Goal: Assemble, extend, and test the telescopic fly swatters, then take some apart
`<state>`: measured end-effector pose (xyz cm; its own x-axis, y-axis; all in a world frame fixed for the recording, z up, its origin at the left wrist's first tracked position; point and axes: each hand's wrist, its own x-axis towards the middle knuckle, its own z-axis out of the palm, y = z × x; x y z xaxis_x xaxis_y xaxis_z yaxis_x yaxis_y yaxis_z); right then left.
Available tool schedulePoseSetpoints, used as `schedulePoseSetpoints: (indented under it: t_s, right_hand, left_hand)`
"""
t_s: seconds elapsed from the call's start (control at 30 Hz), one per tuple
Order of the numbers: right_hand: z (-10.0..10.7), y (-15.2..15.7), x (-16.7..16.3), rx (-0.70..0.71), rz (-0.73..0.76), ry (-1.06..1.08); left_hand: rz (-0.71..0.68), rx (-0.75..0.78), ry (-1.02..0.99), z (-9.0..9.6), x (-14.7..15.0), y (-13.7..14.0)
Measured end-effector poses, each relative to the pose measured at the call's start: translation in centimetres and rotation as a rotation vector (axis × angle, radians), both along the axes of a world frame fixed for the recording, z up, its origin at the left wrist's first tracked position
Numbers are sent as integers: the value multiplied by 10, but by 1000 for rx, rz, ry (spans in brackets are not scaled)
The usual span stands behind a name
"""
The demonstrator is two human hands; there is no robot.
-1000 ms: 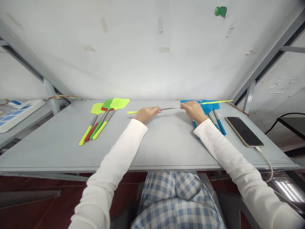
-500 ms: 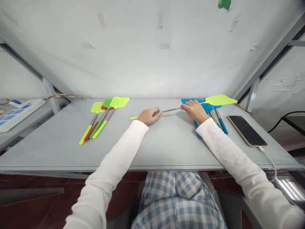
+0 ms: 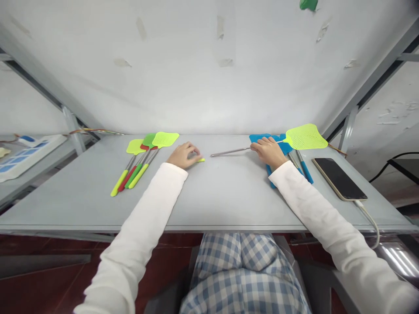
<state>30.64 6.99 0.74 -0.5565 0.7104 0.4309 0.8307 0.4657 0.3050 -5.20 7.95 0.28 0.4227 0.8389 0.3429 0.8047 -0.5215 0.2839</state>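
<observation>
Gray table [image 3: 222, 196], multicolored swatters [image 3: 133, 175], blue swatters [image 3: 306, 172], charging phone [image 3: 340, 179]

The right hand [image 3: 269, 151] grips a lime swatter [image 3: 307, 137] by its metal shaft [image 3: 231, 151].

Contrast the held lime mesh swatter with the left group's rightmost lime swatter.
The held swatter is in the right hand; the group swatter lies on the grey table. The held swatter's metal rod ends bare; the group swatter's carries a lime plastic handle. Both heads are lime.
</observation>
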Motion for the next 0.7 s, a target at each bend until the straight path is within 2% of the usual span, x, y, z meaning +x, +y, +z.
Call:
schedulePoseSetpoints:
  t_s: [0.07,0.2,0.33,0.47,0.7]
  right_hand:
    - [-1,0,-1,-9,1,-2]
    - [-3,0,-5,-48,23,3]
    - [-4,0,-3,-38,20,20]
    - [-5,0,1,-21,21,42]
    - [-6,1,2,-2,44,41]
  left_hand:
    - [-9,27,82,-5,-3,0]
    - [-62,19,147,-8,10,1]
    - [-103,-21,114,-7,19,2]
    - [-69,-56,57,-7,17,4]
    - [-57,-43,85,-7,22,1]
